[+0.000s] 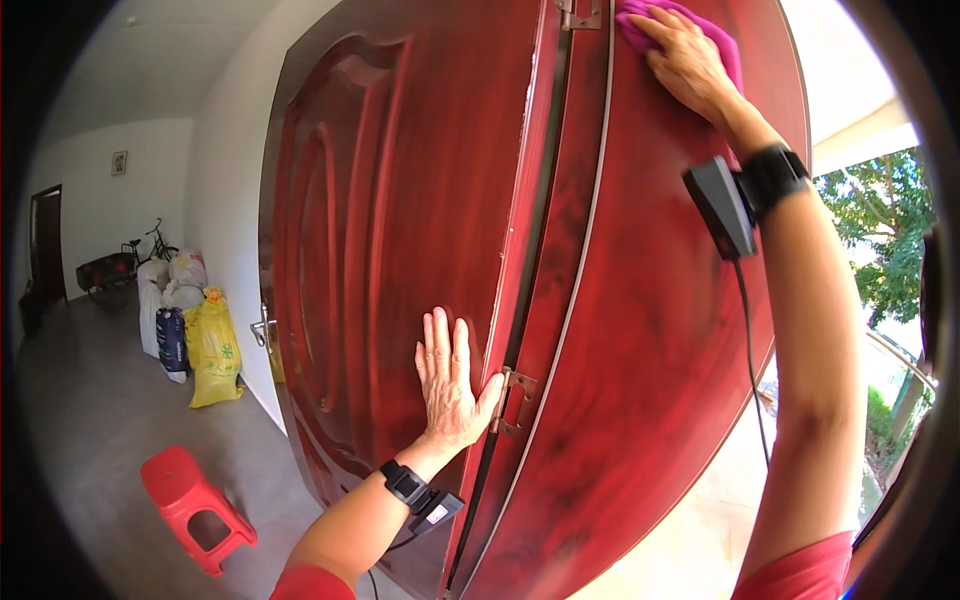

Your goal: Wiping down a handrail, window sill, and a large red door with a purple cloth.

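Note:
A reddish-brown wooden door with raised moulded panels stands open against its frame. Flat on its surface near the hinge edge rests my left hand, fingers extended and thumb beside a metal hinge. My right hand presses a purple cloth onto the upper part of the wide wooden door jamb. Part of the cloth is hidden under the fingers. Another hinge shows at the top edge. A lever handle sits at the door's far edge.
On the grey floor at lower left stands a red plastic stool. Several filled sacks, one a yellow bag, lean by the white wall. Behind them is a tricycle. Cabled devices are strapped to both wrists. Trees show outside.

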Available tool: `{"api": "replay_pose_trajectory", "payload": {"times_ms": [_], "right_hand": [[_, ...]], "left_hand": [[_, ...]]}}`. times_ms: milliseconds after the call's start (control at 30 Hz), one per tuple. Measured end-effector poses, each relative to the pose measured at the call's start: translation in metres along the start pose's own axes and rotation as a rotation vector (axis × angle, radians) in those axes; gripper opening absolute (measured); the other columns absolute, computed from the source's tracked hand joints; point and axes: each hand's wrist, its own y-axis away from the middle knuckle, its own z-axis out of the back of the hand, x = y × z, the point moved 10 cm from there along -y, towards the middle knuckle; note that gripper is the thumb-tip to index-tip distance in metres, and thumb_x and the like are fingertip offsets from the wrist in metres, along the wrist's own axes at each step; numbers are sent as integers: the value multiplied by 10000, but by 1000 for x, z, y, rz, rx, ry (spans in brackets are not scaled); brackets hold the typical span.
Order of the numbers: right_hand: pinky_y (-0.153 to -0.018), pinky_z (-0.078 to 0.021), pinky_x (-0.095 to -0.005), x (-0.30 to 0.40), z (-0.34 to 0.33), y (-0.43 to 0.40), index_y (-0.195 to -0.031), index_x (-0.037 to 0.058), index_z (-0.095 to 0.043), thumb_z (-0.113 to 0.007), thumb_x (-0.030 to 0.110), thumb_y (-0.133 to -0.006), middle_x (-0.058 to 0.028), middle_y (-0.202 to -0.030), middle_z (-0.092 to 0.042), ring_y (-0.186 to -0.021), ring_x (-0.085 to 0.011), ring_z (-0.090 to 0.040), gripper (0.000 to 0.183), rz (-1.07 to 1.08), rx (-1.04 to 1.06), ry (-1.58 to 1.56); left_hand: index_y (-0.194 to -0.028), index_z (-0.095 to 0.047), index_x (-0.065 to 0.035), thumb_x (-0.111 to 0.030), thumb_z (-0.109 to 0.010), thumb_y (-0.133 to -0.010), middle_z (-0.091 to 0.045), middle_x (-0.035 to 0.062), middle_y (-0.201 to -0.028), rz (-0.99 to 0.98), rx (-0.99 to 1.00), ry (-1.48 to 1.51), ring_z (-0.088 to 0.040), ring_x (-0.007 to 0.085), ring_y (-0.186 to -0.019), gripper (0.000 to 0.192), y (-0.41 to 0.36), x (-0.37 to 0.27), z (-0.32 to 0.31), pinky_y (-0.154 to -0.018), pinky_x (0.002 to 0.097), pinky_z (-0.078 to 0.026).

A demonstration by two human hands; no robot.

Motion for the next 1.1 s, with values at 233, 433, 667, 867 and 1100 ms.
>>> {"api": "replay_pose_trajectory", "payload": {"times_ms": [233,433,667,867,1100], "right_hand": [[-951,-398,-403,97,-17,18,-1045,47,-620,-494,63,-762,-130,-1141,-569,-1135,-297,-489,310,94,-2,92],[-915,-402,-418,192,22,113,-1027,20,-575,-524,72,-729,-134,-1101,-541,-1106,-301,-486,306,177,176,-182],[-800,-451,-397,208,25,116,-912,64,-595,-548,-6,-662,-123,-892,-552,-929,-313,-516,264,84,317,-457],[-984,-379,-419,79,37,3,-1222,34,-477,-507,129,-844,-233,-1205,-513,-1144,-362,-485,391,-477,-474,-644],[-860,-425,-486,171,-17,26,-1270,22,-400,-531,26,-769,-303,-1183,-441,-1016,-439,-466,517,-707,-443,-183]], "left_hand": [[-1456,-128,-52,-367,-574,-837,-48,211,-1511,-30,-9,67,-39,385,-1398,825,3,1,3,-1070,585,-83],[-1453,-144,-55,-339,-597,-821,-61,207,-1511,-11,-11,57,-42,384,-1398,828,5,4,3,-1071,588,-86],[-1449,-158,-50,-369,-571,-824,-90,214,-1505,-34,-65,14,-69,386,-1394,814,5,-3,9,-1074,573,-96],[-1453,-152,-56,-368,-559,-831,-80,217,-1506,-35,-55,32,-72,387,-1394,806,6,-5,5,-1072,574,-95],[-1456,-150,-73,-430,-520,-856,-88,214,-1505,-26,-69,55,-82,385,-1392,790,5,2,7,-1068,577,-100]]}}
